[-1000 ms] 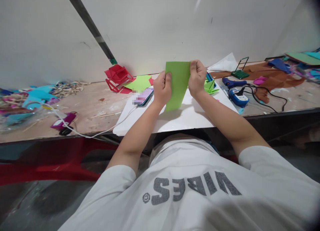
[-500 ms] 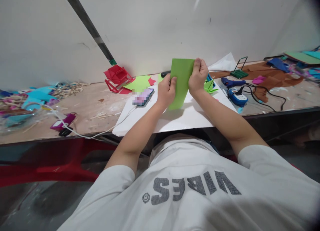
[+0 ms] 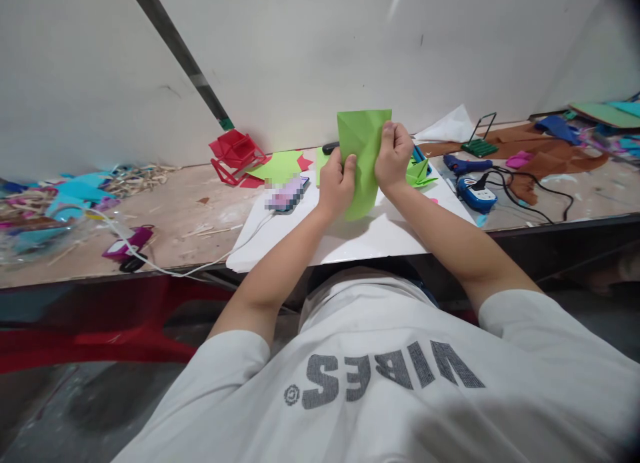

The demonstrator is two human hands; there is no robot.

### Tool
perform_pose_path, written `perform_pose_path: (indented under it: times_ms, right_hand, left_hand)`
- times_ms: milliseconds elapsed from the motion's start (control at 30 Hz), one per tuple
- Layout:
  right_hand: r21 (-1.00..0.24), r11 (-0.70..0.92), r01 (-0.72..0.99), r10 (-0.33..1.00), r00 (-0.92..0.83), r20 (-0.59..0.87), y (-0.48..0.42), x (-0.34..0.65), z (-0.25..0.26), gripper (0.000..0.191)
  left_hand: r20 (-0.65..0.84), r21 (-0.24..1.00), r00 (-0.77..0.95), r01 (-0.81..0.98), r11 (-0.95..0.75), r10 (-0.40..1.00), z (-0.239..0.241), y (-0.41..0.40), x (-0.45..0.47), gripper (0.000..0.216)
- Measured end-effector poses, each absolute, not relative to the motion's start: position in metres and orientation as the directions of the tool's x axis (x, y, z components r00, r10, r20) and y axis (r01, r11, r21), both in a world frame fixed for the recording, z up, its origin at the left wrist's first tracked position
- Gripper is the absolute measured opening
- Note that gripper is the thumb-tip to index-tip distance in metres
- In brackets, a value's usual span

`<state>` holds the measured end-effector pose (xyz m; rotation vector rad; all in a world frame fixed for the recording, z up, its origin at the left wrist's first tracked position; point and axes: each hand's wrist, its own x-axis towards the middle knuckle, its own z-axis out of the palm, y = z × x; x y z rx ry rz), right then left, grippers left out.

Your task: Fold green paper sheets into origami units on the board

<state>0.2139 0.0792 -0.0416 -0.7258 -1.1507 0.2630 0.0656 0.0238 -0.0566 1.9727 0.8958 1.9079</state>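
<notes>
Counter (image 3: 170, 216) against white wall: left hand (image 3: 337, 186) pinches green paper (image 3: 363, 139) at 7 o'clock, right hand (image 3: 395, 156) at 3; creasing seemingly underway.

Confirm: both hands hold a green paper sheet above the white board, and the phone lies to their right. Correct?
No. The head view shows the phone left of the hands, by the left hand. Both it and the right hand do hold the green paper sheet above the white board.

white wall (image 3: 300, 49) behind cluttered workbench (image 3: 175, 216)
</notes>
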Motion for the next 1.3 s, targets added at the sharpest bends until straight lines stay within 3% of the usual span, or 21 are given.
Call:
perform_pose_path:
  times_ms: [233,567,1067,1300]
  right_hand:
    - [-0.668,0.73,0.144,0.586,0.371,0.72,0.081,0.216,-0.045,0.07]
    - [-0.683,0.73,0.005,0.666,0.218,0.713,0.083,0.222,-0.037,0.069]
    - [-0.632,0.772,0.073,0.588,0.299,0.752,0.087,0.232,-0.031,0.083]
    - [-0.638,0.76,0.124,0.629,0.107,0.77,0.081,0.231,-0.034,0.08]
  left_hand:
    - [0.832,0.543,-0.057,0.292,-0.787,0.552,-0.059,0.027,0.064,0.07]
    - [0.811,0.582,-0.063,0.202,-0.788,0.582,-0.057,0.029,0.059,0.07]
    - [0.819,0.564,-0.043,0.245,-0.788,0.573,-0.058,0.038,0.054,0.079]
    - [0.841,0.54,-0.127,0.254,-0.802,0.526,-0.057,0.044,0.047,0.07]
